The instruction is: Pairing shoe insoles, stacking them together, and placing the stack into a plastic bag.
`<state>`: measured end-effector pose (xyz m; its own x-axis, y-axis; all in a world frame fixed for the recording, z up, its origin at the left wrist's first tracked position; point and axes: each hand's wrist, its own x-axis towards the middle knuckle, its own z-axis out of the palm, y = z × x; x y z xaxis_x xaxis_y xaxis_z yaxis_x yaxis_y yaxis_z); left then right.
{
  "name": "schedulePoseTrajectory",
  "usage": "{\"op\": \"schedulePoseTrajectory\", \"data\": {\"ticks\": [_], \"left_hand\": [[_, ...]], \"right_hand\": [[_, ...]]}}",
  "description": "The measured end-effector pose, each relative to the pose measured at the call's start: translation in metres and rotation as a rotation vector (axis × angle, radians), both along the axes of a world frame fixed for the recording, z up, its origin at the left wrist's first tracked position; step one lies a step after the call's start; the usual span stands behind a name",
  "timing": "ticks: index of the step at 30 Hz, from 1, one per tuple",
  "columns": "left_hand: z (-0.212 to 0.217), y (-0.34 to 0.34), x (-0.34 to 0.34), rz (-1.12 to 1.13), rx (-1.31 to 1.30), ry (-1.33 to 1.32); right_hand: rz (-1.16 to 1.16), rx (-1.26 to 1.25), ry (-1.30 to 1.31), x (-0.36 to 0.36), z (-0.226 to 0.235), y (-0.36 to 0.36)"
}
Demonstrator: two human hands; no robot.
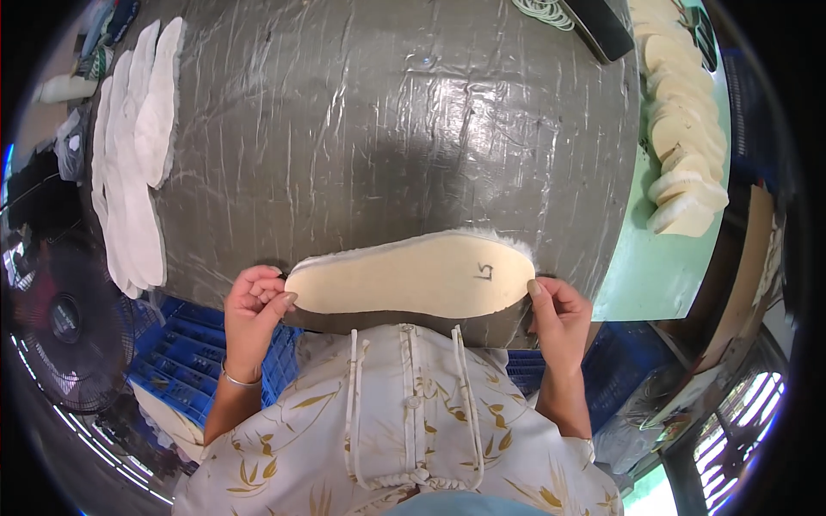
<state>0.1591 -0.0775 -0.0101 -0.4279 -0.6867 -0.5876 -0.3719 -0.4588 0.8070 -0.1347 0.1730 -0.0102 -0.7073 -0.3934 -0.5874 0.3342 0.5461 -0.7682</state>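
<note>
grey plastic-wrapped bench [387,129] beneath. cream fleece-edged foam insole [413,277] pinched at either end by left hand [252,314] and right hand [561,316]; best kept level, grip even, edges unbent.

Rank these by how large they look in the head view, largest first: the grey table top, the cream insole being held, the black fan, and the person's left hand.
1. grey table top
2. cream insole, held near the camera, which enlarges it
3. black fan, partly cut off by the picture's rim, so its place below the insole is unsure
4. left hand
</note>
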Motion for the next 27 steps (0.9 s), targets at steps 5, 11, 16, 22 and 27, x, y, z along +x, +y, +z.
{"op": "schedulePoseTrajectory", "data": {"ticks": [5,11,16,22,27], "left_hand": [[-0.004,-0.001,-0.005,0.003,-0.009,-0.023],[-0.004,-0.007,-0.010,-0.180,-0.190,-0.016],[-0.004,0.004,-0.010,-0.058,-0.220,0.041],[-0.004,0.010,-0.006,-0.056,-0.241,0.080],[-0.002,0.011,-0.002,-0.110,-0.315,0.055]], "right_hand": [[-0.011,0.035,0.027,0.002,0.000,0.002],[0.010,0.029,0.013,0.000,0.000,-0.003],[0.014,0.014,0.028,0.000,0.000,0.001],[0.031,0.000,0.026,0.000,0.001,-0.001],[0.031,-0.054,0.088,0.004,-0.006,0.009]]}}
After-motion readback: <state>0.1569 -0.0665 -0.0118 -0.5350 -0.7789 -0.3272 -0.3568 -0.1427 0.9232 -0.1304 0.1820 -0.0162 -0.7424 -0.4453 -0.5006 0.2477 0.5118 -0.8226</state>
